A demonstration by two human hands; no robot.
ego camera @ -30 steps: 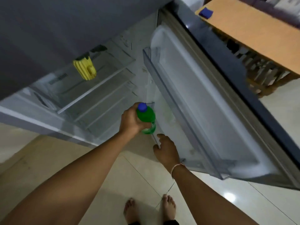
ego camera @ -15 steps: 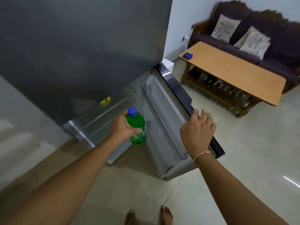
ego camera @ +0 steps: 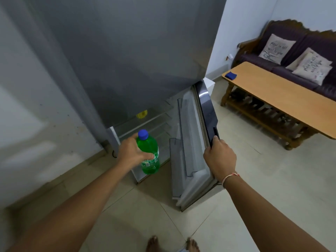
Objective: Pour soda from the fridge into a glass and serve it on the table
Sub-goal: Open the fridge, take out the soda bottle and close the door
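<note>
The left hand [ego camera: 133, 153] grips a green soda bottle [ego camera: 149, 157] with a blue cap [ego camera: 142, 134], fingers curled round its middle so that part of the label is covered; the bottle stands upright in the air just in front of the fridge's [ego camera: 127, 57] open lower compartment. The right hand [ego camera: 220, 158] holds the outer edge of the lower fridge door [ego camera: 192, 142], fingertips tucked out of sight into the dark handle recess, and a thin band sits on that wrist. The door stands ajar to the right of the fridge body, its inner racks showing pale and blurred. Inside the fridge, behind the bottle, glass shelves are faint, and a yellow object [ego camera: 141, 114] on one of them is too small to identify. To the right of the fridge stands a wooden table [ego camera: 283, 99] bearing a small blue item [ego camera: 231, 75], its far end cut off by the frame. Beyond it a dark sofa [ego camera: 291, 48] carries two printed cushions [ego camera: 276, 49] whose lettering is unreadable. Bare toes [ego camera: 154, 244] peek in below the fridge door.
</note>
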